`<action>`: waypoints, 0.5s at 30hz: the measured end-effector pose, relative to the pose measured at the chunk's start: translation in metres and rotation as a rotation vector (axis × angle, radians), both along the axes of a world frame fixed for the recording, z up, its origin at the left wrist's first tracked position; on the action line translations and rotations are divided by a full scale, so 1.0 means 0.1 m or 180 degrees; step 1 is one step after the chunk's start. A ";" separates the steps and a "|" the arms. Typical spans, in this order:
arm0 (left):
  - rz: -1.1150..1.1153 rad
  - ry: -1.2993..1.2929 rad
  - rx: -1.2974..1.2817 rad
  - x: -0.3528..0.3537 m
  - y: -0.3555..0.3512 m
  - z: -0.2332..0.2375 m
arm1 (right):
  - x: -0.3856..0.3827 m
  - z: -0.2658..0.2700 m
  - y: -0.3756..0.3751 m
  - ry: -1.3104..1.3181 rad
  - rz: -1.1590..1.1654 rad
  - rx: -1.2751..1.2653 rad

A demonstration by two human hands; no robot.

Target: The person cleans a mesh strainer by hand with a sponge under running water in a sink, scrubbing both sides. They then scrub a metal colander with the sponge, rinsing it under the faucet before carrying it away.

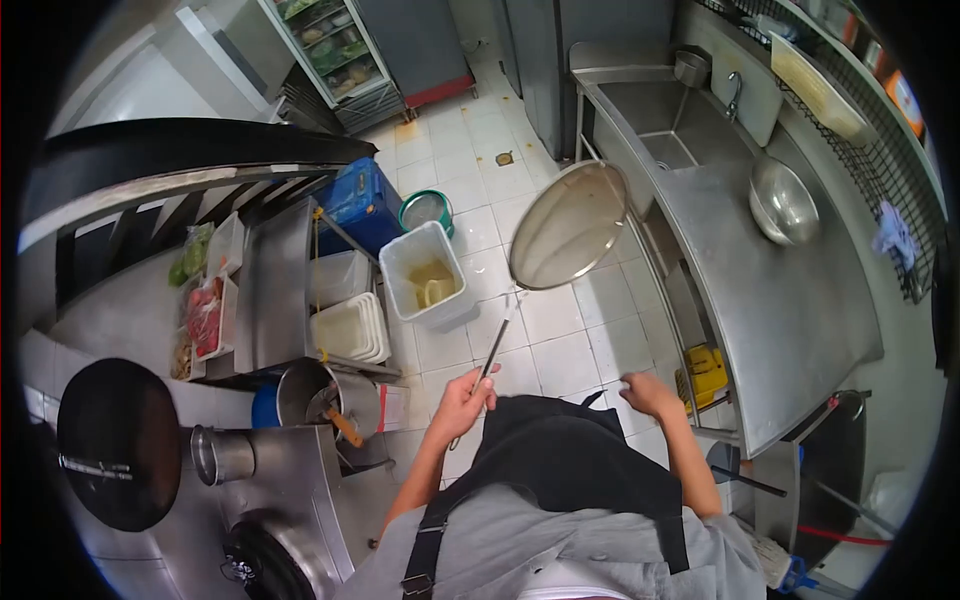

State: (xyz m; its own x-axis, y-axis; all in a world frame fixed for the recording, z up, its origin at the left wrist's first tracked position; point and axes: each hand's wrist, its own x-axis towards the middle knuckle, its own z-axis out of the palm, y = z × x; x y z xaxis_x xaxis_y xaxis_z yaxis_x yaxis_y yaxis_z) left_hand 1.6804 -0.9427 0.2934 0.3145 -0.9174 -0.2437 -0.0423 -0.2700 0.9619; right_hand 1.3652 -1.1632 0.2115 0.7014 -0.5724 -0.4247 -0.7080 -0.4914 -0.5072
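Note:
My left hand (462,405) is closed around a long, thin metal utensil (495,350), which points forward over the tiled floor. My right hand (648,394) hangs near the right side of my black apron (575,450), its fingers curled; whether it holds anything is hidden. Ahead of the utensil stands a white plastic bin (462,300) with a yellowish container (432,287) inside. A large round metal lid or pan (570,225) is tilted up beside the right-hand counter, touching neither hand.
On the right, a steel counter (740,290) has a sink (665,130) and a metal bowl (784,202). A blue bin (360,200) and green-rimmed container (426,210) stand ahead. To the left are white trays (350,328), a large pot (310,395) and steel worktops.

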 end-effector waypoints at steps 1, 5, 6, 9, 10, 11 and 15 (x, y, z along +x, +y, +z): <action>0.0067 0.0112 0.0069 0.09 -0.16 0.05 | 0.16 0.10 -0.23 -0.0095 0.0097 -0.0049; 0.0179 0.0435 -0.0024 0.43 -0.98 -0.11 | 0.68 0.42 -1.16 -0.0473 0.0189 -0.0135; 0.0162 0.0481 -0.0036 0.53 -1.22 -0.17 | 0.78 0.44 -1.38 -0.0570 0.0133 -0.0091; 0.0021 0.0814 -0.0045 0.87 -1.99 -0.39 | 0.89 0.16 -1.90 -0.0544 -0.0070 -0.0249; -0.0087 0.0873 -0.0023 0.99 -2.29 -0.43 | 0.87 0.03 -2.03 -0.0517 -0.0198 -0.0313; -0.0228 0.0908 -0.0035 1.13 -2.61 -0.41 | 0.89 0.02 -2.13 -0.0334 -0.0354 -0.0197; -0.0818 0.0823 -0.0132 1.52 -3.87 -0.26 | 0.91 0.13 -2.48 -0.0276 -0.0776 0.0200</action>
